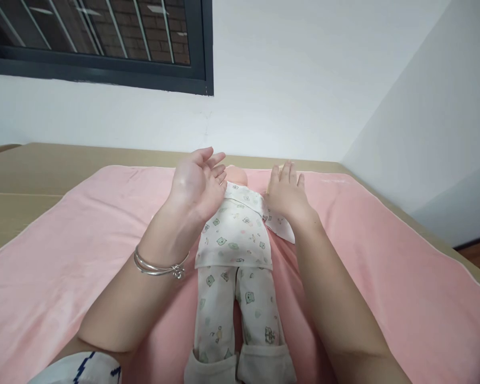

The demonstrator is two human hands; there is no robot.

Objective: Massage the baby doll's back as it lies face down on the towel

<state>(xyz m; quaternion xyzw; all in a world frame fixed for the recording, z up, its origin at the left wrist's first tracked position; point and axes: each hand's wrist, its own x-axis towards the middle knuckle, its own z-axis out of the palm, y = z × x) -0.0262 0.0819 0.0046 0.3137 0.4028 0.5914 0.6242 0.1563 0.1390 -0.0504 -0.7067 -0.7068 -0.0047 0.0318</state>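
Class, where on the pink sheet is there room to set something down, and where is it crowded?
Bare: pink sheet left of the left arm, and right of the right arm. Crowded: doll's upper body, between left hand and right hand.

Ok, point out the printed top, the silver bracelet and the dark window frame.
Printed top (236, 234): head view, on the middle of its front.
Silver bracelet (156, 273): head view, on the near side of its band.
Dark window frame (104, 68): head view, on its bottom bar.
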